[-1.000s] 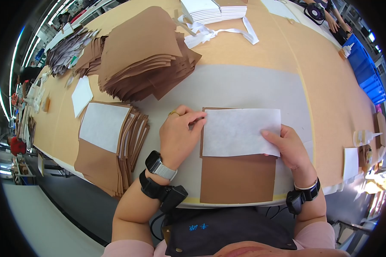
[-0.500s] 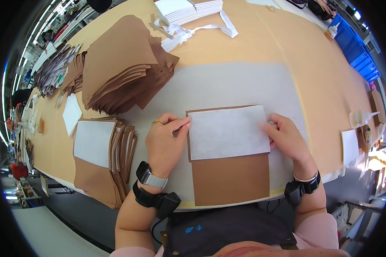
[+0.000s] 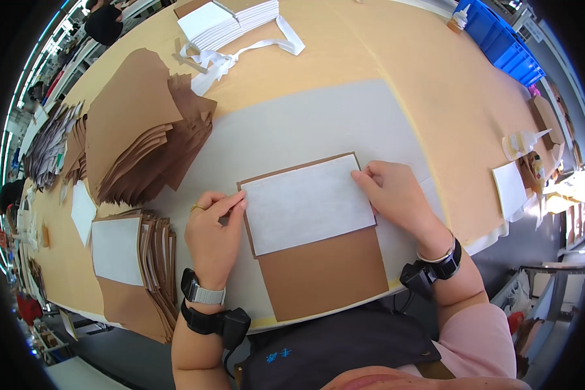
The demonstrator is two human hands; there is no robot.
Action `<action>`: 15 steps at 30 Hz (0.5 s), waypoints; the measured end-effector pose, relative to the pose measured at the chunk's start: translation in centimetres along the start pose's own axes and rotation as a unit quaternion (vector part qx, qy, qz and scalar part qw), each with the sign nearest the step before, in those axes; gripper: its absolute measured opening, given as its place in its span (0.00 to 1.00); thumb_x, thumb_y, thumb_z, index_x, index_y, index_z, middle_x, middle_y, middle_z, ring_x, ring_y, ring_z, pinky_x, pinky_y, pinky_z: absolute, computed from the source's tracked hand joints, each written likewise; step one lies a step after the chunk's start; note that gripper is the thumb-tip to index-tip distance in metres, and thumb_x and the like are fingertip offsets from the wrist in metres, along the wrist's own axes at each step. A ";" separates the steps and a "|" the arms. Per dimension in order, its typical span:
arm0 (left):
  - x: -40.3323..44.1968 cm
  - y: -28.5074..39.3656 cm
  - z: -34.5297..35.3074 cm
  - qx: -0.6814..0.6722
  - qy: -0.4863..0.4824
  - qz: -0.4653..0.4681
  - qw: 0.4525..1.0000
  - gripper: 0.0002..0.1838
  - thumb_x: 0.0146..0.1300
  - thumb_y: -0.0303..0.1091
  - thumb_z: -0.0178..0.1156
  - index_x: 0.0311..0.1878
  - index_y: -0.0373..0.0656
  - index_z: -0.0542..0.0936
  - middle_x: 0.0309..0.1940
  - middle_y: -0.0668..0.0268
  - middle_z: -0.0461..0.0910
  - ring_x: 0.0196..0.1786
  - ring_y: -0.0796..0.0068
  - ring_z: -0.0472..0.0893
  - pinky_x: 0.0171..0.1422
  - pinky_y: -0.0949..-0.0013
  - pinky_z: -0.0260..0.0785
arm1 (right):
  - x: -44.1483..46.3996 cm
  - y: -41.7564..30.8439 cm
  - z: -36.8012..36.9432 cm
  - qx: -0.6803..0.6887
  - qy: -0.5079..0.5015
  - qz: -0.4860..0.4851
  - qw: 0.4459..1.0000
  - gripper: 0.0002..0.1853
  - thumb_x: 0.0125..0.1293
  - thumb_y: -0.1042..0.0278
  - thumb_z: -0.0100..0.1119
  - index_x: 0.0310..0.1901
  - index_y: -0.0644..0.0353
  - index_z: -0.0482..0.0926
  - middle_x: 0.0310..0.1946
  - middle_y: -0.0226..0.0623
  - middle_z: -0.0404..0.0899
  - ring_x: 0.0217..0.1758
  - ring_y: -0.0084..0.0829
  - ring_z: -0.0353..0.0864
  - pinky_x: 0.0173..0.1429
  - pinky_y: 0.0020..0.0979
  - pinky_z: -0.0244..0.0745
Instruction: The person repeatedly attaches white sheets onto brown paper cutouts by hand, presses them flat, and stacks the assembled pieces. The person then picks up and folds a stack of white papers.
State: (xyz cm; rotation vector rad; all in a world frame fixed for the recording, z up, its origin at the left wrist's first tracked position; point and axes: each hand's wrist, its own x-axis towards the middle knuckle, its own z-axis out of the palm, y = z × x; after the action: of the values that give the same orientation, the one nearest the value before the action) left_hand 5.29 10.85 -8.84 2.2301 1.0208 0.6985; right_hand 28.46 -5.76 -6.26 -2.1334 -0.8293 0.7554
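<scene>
In front of me lies a brown sheet (image 3: 325, 279), with a white sheet (image 3: 309, 205) covering its upper part. A thin brown border shows along the top and left of the white sheet. My left hand (image 3: 208, 240) pinches the left edge near the upper left corner, thumb and index finger together. At the right edge, close to the upper right corner, my right hand (image 3: 396, 198) grips with its thumb on top and its other fingers partly hidden. Whether each hand holds only the white sheet or the brown one too, I cannot tell.
Left of me are a stack of brown-and-white pieces (image 3: 117, 250) and a big pile of brown sheets (image 3: 133, 117). White stacked sheets (image 3: 208, 26) with a ribbon lie at the back. Glue bottles (image 3: 523, 144), a white card (image 3: 509, 188) and a blue crate (image 3: 500, 42) are to the right.
My view has turned, so the whole scene sits further left and looks tilted. My right hand has slid up the right edge toward the corner; my left hand keeps its pinch.
</scene>
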 end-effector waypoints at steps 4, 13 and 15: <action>0.0 0.0 0.0 -0.005 -0.007 -0.010 1.000 0.08 0.63 0.30 0.68 0.45 0.43 0.89 0.35 0.65 0.80 0.35 0.72 0.80 0.41 0.70 0.72 | 0.1 0.2 0.4 -0.047 0.023 -0.024 0.998 0.17 0.71 0.61 0.59 0.28 0.66 0.80 0.14 0.41 0.77 0.16 0.35 0.78 0.28 0.34 0.72; 0.0 0.0 0.0 -0.001 -0.007 -0.003 1.000 0.08 0.63 0.29 0.68 0.45 0.43 0.89 0.35 0.65 0.80 0.34 0.72 0.80 0.41 0.71 0.72 | 0.2 0.1 0.6 -0.102 0.035 -0.038 0.993 0.16 0.69 0.60 0.57 0.28 0.63 0.82 0.13 0.41 0.78 0.19 0.40 0.80 0.33 0.39 0.76; 0.0 0.1 0.0 0.004 -0.007 -0.001 1.000 0.08 0.63 0.29 0.68 0.45 0.43 0.89 0.34 0.65 0.80 0.34 0.72 0.80 0.41 0.71 0.72 | 0.3 0.3 0.7 -0.117 0.042 -0.045 0.991 0.16 0.69 0.60 0.57 0.28 0.63 0.82 0.14 0.42 0.78 0.20 0.41 0.81 0.34 0.39 0.76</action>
State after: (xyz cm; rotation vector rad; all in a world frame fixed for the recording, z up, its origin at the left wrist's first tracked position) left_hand 5.36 10.79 -8.73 2.2365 1.0215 0.6789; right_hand 28.22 -5.38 -6.97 -2.2979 -1.0033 0.5392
